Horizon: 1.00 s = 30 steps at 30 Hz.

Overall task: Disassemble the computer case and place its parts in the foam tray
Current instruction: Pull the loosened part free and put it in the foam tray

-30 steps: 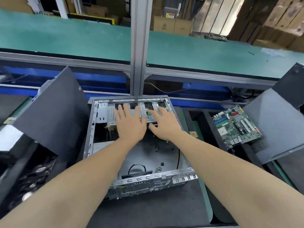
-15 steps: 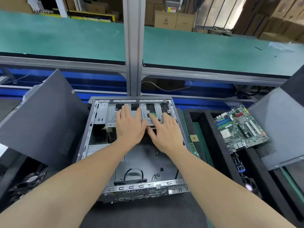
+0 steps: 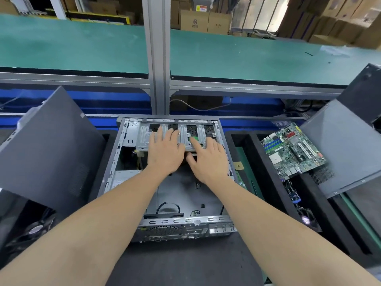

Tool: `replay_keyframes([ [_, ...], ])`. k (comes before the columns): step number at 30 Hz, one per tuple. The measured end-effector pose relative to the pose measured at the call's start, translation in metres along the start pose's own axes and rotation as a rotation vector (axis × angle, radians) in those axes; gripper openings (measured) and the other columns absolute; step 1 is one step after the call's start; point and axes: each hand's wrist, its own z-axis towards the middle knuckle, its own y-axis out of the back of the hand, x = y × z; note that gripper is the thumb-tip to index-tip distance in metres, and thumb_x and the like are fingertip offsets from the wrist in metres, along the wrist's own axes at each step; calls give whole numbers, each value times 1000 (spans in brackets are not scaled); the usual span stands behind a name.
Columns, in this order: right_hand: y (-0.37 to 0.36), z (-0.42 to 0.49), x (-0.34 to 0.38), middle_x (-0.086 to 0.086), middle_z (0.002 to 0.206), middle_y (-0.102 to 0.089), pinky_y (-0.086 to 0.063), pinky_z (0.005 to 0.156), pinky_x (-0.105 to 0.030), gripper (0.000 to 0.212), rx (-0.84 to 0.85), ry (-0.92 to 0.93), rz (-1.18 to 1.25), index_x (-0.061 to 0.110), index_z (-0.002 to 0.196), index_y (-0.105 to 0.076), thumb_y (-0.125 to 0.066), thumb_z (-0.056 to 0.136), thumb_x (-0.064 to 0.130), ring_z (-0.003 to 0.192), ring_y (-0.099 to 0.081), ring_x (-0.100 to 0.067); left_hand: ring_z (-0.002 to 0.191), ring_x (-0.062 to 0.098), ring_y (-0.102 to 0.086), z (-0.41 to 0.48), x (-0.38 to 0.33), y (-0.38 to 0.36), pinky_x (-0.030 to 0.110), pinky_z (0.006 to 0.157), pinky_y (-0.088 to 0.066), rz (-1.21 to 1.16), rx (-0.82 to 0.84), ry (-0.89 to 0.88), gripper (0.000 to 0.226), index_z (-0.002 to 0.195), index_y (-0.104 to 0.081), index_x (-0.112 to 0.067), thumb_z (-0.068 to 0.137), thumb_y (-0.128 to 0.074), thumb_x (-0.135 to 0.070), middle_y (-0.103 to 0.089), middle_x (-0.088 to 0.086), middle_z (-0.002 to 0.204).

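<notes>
1. The computer case (image 3: 132,162) lies open on its side in the middle of the dark bench mat (image 3: 185,263), a grey sheet-metal box with punched slots along its rims and a perforated vent grille on the near end.
2. Both bare forearms reach in from the near edge toward the far end of the case.
3. The left hand (image 3: 166,150) lies palm down, fingers spread flat, on the drive cage (image 3: 142,139), a bright stamped-steel bracket with ribs and rectangular cut-outs. It grips nothing that can be seen.
4. The right hand (image 3: 208,159) sits just beside it, fingers splayed open over the cage's right half, thumb dropped below the cage's near edge. A fingertip touches a small green tab (image 3: 194,139). Whether the thumb hooks under the metal, I cannot tell.
5. Inside the case the floor is a dull, dusty grey plate, with a looped black cable (image 3: 168,206) lying near the rear end.
6. Right of the case sits the foam tray (image 3: 233,145), black and matte with deep straight-walled slots.
7. A green motherboard (image 3: 292,150) rests tilted across the tray's upper slots, studded with blue and white connectors and a pale square socket.
8. A flat grey side panel (image 3: 340,147), smooth with a patch of mesh holes, leans at the far right.
9. Another dark, finely textured panel (image 3: 47,145) leans on the left, beside the case.
10. Beyond runs a green conveyor surface (image 3: 72,46) behind a ribbed aluminium post (image 3: 157,58).
</notes>
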Motion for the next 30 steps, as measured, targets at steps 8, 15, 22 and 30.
replay_keyframes([
  [8, 4, -16, 5, -15, 141, -49, -33, 113, -43, 55, -15, -48, 52, 31, 153, -46, -47, 102, 49, 133, -46, -34, 156, 32, -13, -14, 0, 6, 50, 125, -14, -33, 25, -57, 59, 158, -28, -19, 104, -24, -42, -35, 0, 160],
  [15, 26, -43, 45, 12, 73, -62, -48, 69, -36, 24, -123, -521, 731, 21, 68, -61, -60, 85, 39, 69, -56, -14, 127, 21, -48, -44, -20, 14, 36, 110, -27, -559, -259, 159, 32, 127, -62, -21, 96, -55, -18, -57, 0, 130],
  [22, 24, -42, 37, -18, 116, -68, -60, 89, -35, 24, 139, -1212, 1884, 7, 112, -62, -69, 99, 25, 104, -72, -27, 95, 22, -62, -72, -50, 14, 28, 77, -48, -1108, -39, 620, 8, 97, -64, -18, 91, -58, -16, -67, 1, 103],
  [30, 20, -31, 30, -30, 136, -59, -54, 106, -43, 47, -17, -1167, 1991, -7, 142, -42, -65, 104, 9, 123, -65, -36, 102, 23, -66, -69, -45, 18, 29, 69, -51, -1574, 470, 748, 23, 117, -66, -9, 102, -53, -19, -71, 4, 110],
])
